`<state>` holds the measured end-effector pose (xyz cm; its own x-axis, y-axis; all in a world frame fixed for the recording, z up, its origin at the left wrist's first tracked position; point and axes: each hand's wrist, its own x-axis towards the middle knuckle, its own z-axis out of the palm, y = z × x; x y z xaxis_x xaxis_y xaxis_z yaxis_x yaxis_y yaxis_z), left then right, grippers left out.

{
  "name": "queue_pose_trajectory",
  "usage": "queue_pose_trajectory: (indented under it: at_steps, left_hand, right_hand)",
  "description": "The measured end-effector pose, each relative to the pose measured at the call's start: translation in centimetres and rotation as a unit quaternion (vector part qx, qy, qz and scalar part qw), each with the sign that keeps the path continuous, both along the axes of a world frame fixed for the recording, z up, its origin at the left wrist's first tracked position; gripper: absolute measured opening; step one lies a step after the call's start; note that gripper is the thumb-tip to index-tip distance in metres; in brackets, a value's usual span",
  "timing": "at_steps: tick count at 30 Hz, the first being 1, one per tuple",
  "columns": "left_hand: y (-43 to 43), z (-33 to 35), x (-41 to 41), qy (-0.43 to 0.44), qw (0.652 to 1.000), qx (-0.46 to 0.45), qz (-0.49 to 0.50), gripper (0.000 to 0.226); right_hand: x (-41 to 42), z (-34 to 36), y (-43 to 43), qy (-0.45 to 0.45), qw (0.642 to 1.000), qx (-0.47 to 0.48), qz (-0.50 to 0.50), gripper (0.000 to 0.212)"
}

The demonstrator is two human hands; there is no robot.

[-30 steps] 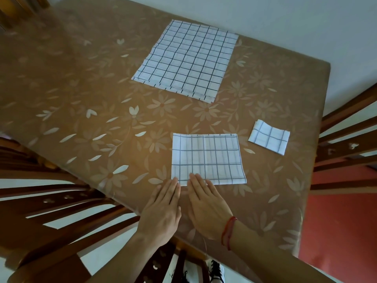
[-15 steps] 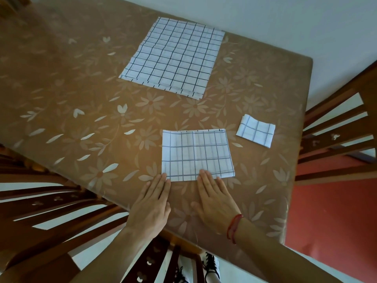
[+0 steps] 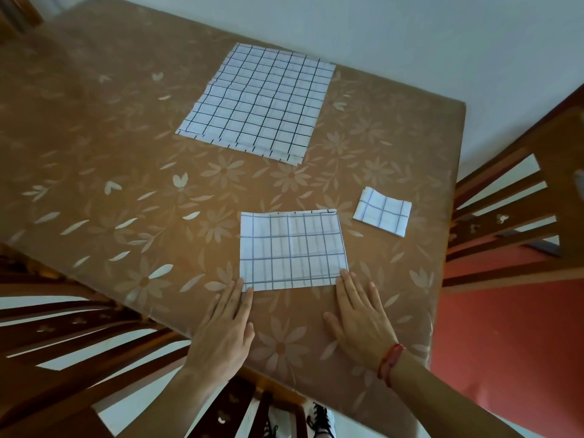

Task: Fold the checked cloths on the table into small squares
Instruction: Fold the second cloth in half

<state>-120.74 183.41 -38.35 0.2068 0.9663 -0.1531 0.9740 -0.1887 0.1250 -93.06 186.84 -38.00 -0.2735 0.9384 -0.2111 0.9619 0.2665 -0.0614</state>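
1. Checked cloth [image 3: 292, 249], folded into a rectangle, lies flat near the near edge of the table [image 3: 94, 153]
2. Left hand [image 3: 226, 330], fingers straight and flat, touches the cloth's near left corner
3. Stack of unfolded checked cloths [image 3: 259, 102] lies farther back, well apart
4. Right hand [image 3: 363, 324], flat with fingers spread, touches the near right corner; a red band [image 3: 390, 361] circles its wrist
5. Small folded square [image 3: 382, 211] lies near the cloth's right side

The light is soft and rather dim, with a cool cast on the wall [image 3: 442, 33]. A dull sheen lies over the far left of the table [image 3: 94, 128]. Shadows are faint and blurred. The wide lens bows the table's edges and the chairs [image 3: 521, 222] near the corners; the centre is sharp
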Motion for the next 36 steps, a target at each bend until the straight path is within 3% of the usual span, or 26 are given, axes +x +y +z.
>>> queue_pose_trajectory:
  at_steps: [8,12,17,20,26,28,31,36]
  left_hand:
    - [1.3,1.0,1.6,-0.049,0.998,0.017,0.026,0.064]
    - [2.4,2.7,4.6,-0.048,0.998,0.033,-0.012,0.052]
    - [3.7,2.7,6.3,-0.062,0.998,0.019,-0.002,0.044]
    - [3.8,1.4,6.3,-0.097,0.995,-0.005,0.010,0.045]
    - [4.0,0.8,6.1,-0.119,0.992,-0.012,0.027,0.045]
    - [4.0,0.8,6.1,-0.131,0.991,-0.011,0.031,0.045]
    - [4.0,0.8,6.2,-0.140,0.989,-0.005,0.038,0.043]
    - [3.9,0.9,6.0,-0.152,0.988,-0.001,0.038,0.041]
  right_hand:
    - [0.1,0.4,1.3,0.008,1.000,0.015,-0.005,0.069]
    - [0.0,1.8,2.3,0.152,0.987,-0.002,-0.046,0.059]
    - [-0.4,4.9,5.6,0.348,0.905,-0.043,-0.242,0.020]
    - [-0.4,5.6,7.9,0.383,0.849,-0.088,-0.353,0.025]
    - [0.1,5.6,10.1,0.349,0.841,-0.145,-0.388,0.036]
    - [0.1,5.8,10.2,0.398,0.806,-0.161,-0.408,0.036]
    - [0.1,6.2,10.3,0.474,0.711,-0.234,-0.464,0.022]
    - [0.0,6.0,10.4,0.490,0.687,-0.259,-0.469,0.025]
